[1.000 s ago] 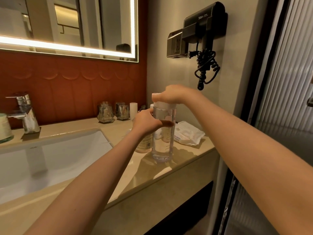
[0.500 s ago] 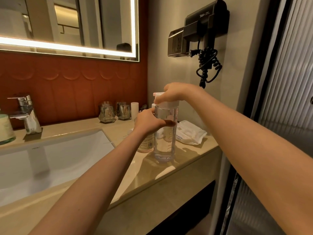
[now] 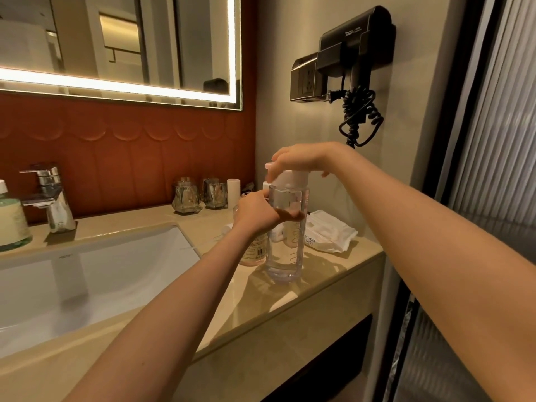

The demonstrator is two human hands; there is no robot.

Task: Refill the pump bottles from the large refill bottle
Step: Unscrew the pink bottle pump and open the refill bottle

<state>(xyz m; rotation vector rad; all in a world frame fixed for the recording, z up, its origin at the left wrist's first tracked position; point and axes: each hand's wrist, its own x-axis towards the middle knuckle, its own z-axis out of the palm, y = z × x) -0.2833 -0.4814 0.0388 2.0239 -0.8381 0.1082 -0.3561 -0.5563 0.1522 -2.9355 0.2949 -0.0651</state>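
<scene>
A tall clear pump bottle (image 3: 284, 256) stands upright on the beige counter (image 3: 324, 280), right of the sink. My left hand (image 3: 258, 214) grips its upper body, fingers wrapped round the front. My right hand (image 3: 298, 159) comes down from above and holds the white pump top (image 3: 290, 178). Just behind my left hand a second bottle with pinkish liquid and a barcode label (image 3: 255, 252) is partly hidden. How full the clear bottle is, I cannot tell.
A white sink (image 3: 87, 280) and chrome tap (image 3: 49, 195) lie to the left, with a green bottle (image 3: 11, 219) at the far left. Two glass jars (image 3: 200, 195) stand by the red wall. A wipes pack (image 3: 327, 233) sits right of the bottles; a hair dryer (image 3: 353, 53) hangs above.
Both hands stay on the clear bottle; my right hand has shifted slightly on the pump top. The view has drifted a little, nothing else has moved.
</scene>
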